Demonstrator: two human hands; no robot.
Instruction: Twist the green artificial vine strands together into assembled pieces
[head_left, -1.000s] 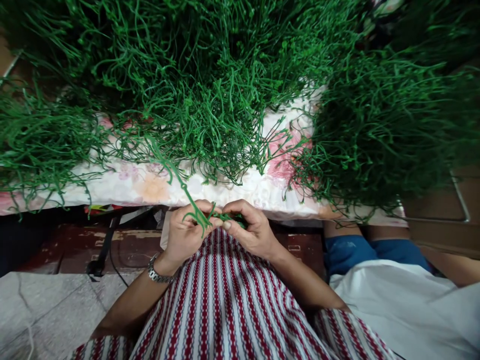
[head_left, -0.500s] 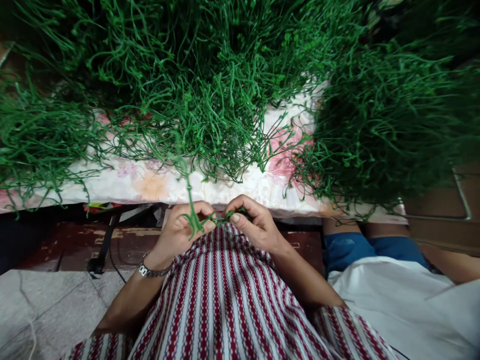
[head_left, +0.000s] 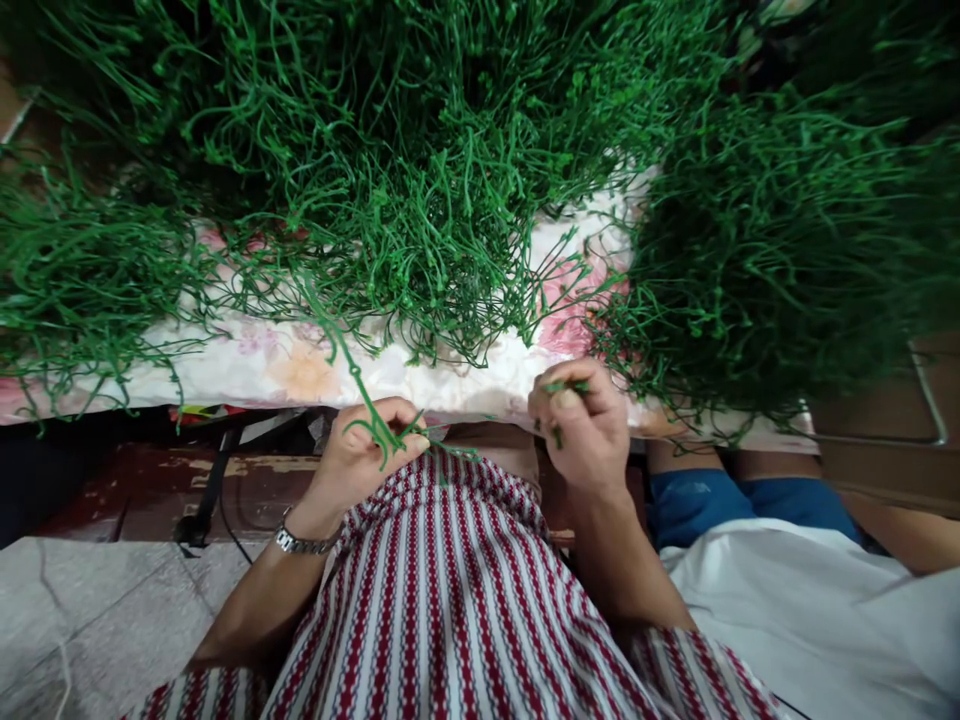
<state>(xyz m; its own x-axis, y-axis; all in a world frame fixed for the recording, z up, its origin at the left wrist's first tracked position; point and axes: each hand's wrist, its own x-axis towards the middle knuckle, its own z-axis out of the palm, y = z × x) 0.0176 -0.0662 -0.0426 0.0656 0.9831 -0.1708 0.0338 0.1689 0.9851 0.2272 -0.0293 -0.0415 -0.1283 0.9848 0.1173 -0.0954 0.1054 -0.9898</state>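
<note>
My left hand (head_left: 369, 448), with a watch on its wrist, pinches a branched green plastic-looking stem (head_left: 358, 378) above my lap. The stem's long end slants up and left over the table edge, and thin prongs stick out past my fingertips. My right hand (head_left: 583, 425) is closed at the table's front edge, apart from the left. Short green stem pieces (head_left: 566, 386) show between its thumb and fingers; how many there are is hidden.
A large heap of green stems (head_left: 420, 190) covers much of the table's floral cloth (head_left: 450, 385). Further piles lie left (head_left: 82, 270) and right (head_left: 757, 260). To my right sits another person in blue shorts (head_left: 697, 500) and a white top. A cardboard box (head_left: 885, 450) stands there too.
My right hand has moved right and slightly up, away from my left, with green pieces in its grip. The stem in my left hand now leans further left.
</note>
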